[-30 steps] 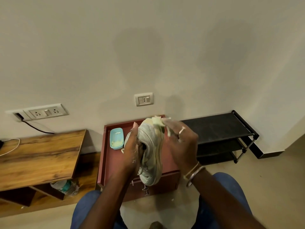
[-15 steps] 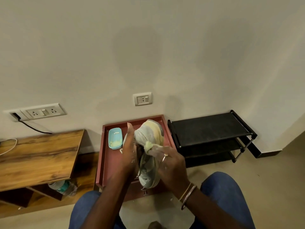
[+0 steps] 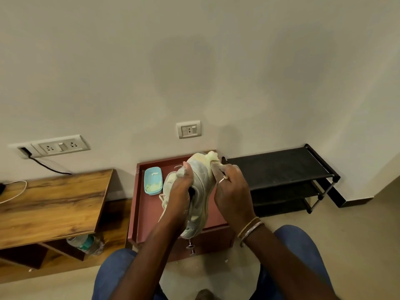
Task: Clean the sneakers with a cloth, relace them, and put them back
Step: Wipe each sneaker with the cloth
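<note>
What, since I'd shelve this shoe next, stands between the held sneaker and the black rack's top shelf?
Nothing visible, save the right hand itself, pinching the cloth against the sneaker on the side toward the rack; the left hand grips the sneaker.

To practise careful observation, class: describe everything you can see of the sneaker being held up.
The pale grey-white chunky sneaker has layered panels, a thick sole and a yellowish tinge at the toe. It is held over the maroon raised-edge cabinet top, toe away from the person. The left hand grips its side, thumb up; the right hand presses a crumpled pale yellow cloth on its toe. Its laces cannot be made out.
</note>
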